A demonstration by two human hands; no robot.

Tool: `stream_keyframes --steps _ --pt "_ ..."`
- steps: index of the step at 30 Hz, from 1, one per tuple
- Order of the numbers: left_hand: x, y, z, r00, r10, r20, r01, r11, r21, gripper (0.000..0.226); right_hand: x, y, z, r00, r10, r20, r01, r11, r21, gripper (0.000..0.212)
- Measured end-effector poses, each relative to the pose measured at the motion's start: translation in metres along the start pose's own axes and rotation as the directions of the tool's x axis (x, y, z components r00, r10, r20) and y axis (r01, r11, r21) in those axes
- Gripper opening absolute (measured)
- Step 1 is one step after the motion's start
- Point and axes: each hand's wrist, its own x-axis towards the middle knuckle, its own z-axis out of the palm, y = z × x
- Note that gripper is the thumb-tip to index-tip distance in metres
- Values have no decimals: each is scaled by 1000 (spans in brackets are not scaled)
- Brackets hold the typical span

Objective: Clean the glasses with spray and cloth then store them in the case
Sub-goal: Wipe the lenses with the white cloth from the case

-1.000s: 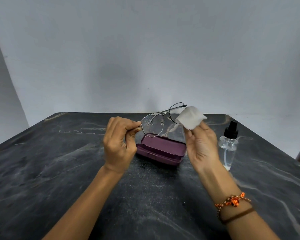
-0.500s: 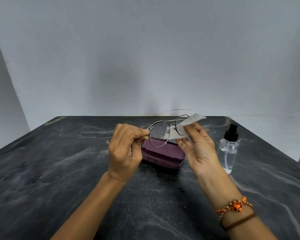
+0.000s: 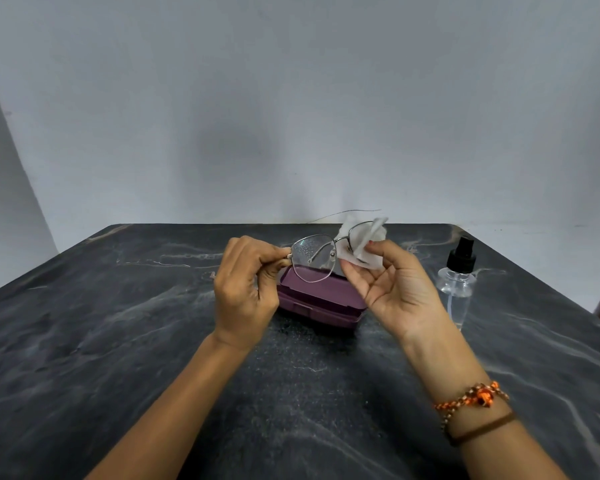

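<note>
White cloth (image 3: 361,242) pinched round right lens by right hand (image 3: 392,289). Left hand (image 3: 245,289) pinches glasses (image 3: 314,258) at left end. Glasses lie left-right above purple case (image 3: 321,301), mid table (image 3: 118,306). Left lens wet, left hand nearer.

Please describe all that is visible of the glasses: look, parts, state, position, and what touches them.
The glasses have a thin, metal-looking wire frame with clear rounded lenses and nose pads. They are held in the air above the purple case, temples unfolded. The left hand pinches the frame's left end. The left lens carries fine droplets. The white cloth, in the grip of the right hand, wraps the right lens. One thin temple points away, toward the wall.
</note>
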Motion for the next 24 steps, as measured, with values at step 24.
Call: stream_keyframes --steps 24 --pt "-4 -3 1 992 -118 41 117 992 43 12 3 -4 -3 996 -22 -84 19 999 -29 10"
